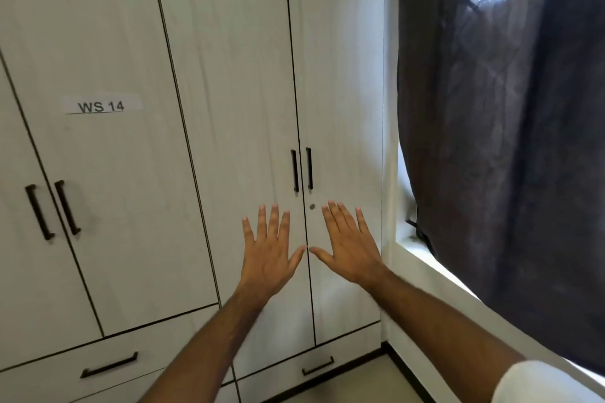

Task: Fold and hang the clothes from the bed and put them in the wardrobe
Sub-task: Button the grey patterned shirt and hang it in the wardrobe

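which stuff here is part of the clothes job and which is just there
Part of the job:
wardrobe, its doors closed
right pair of door handles
left hand and right hand, fingers spread, holding nothing

Just there:
WS 14 label
dark curtain
window sill
lower drawers

No clothes or bed in view.

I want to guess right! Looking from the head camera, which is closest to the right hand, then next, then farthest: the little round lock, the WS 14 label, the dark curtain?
From the right hand:
1. Round lock, just up-left, on the wardrobe door.
2. Dark curtain, to the right.
3. WS 14 label, far left.
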Motion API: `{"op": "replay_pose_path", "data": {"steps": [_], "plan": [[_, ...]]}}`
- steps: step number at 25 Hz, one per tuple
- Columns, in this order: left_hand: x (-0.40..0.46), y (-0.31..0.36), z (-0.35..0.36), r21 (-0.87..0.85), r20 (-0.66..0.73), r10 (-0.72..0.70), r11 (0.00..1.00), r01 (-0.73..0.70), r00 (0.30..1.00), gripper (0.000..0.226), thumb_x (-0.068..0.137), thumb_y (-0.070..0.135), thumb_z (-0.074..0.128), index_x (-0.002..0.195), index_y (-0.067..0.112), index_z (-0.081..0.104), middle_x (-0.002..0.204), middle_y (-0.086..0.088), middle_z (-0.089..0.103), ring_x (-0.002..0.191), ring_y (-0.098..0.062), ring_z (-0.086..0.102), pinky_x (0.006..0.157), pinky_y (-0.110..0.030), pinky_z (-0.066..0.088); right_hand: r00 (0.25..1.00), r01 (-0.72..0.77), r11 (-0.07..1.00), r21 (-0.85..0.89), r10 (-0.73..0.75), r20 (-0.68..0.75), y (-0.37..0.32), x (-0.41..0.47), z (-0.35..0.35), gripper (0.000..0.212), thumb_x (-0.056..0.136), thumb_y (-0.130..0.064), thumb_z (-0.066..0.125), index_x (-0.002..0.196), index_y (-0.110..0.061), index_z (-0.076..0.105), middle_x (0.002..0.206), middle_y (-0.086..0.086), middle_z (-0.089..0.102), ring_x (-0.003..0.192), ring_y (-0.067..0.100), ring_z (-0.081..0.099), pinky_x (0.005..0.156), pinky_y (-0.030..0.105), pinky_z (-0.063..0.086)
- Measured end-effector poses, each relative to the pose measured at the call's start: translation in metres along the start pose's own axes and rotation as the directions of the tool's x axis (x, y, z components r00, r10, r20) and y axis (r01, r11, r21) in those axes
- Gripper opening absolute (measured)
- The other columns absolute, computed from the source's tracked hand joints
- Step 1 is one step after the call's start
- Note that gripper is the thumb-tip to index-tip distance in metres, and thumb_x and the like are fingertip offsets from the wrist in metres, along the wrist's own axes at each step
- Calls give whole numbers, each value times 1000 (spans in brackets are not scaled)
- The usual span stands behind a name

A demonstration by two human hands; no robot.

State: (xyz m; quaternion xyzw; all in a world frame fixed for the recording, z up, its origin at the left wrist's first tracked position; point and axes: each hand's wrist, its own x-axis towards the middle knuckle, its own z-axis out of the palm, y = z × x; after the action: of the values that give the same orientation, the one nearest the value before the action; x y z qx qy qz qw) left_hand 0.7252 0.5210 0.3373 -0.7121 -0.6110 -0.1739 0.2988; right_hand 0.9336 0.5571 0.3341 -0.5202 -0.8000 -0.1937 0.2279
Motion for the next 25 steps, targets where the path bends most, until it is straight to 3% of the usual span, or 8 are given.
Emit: {"op": "replay_pose_path", "data": {"steps": [9, 14, 18, 20, 22, 25], "plan": [[124, -43, 74, -1, -19, 21, 1000, -21, 1000, 85, 99, 69, 9, 161, 12, 18, 168, -19, 6, 155, -41, -2, 118, -69, 8, 1000, -19, 998, -68, 19, 0, 41, 120, 42, 91, 96, -77, 16, 159, -17, -14, 169, 5, -12, 157, 24, -9, 126, 54, -5], [197, -87, 139, -18, 47, 29, 999, -28, 998, 86, 97, 70, -1, 160, 14, 11, 168, -18, 5, 155, -42, -3, 119, -68, 5, 999, -14, 994, -111, 19, 44, 50, 206, 88, 93, 97, -75, 21, 163, -14, -4, 169, 7, -8, 157, 25, -6, 126, 55, -3], [254, -108, 157, -161, 118, 64, 986, -44, 991, 76, 103, 61, 16, 161, 13, 10, 168, -15, 12, 155, -37, 8, 124, -57, 7, 997, -18, 995, -96, 25, 74, 60, 263, 104, 89, 99, -70, 24, 163, -12, 4, 171, 9, 3, 158, 26, 2, 127, 54, 1], [282, -111, 170, -415, 134, 93, 909, -30, 987, 70, 106, 47, 38, 161, 11, 14, 165, -13, 23, 152, -30, 23, 123, -44, 21, 997, -33, 999, -37, 36, 73, 63, 288, 111, 83, 102, -61, 36, 163, -11, 11, 169, 10, 15, 156, 28, 14, 127, 48, 11], [305, -107, 186, -669, 191, 53, 738, 91, 980, 68, 104, 35, 50, 160, 11, 19, 161, -11, 30, 147, -27, 32, 120, -40, 29, 995, -53, 998, 29, 50, 90, 71, 307, 118, 80, 101, -50, 49, 162, -10, 16, 166, 11, 24, 152, 28, 25, 123, 42, 21], [337, -94, 202, -788, 313, -43, 545, 285, 949, 69, 103, 26, 55, 159, 8, 19, 160, -14, 31, 147, -26, 34, 121, -40, 29, 993, -78, 993, 92, 69, 99, 85, 328, 131, 78, 98, -37, 58, 160, -10, 19, 162, 10, 30, 145, 29, 35, 118, 40, 31]]}}
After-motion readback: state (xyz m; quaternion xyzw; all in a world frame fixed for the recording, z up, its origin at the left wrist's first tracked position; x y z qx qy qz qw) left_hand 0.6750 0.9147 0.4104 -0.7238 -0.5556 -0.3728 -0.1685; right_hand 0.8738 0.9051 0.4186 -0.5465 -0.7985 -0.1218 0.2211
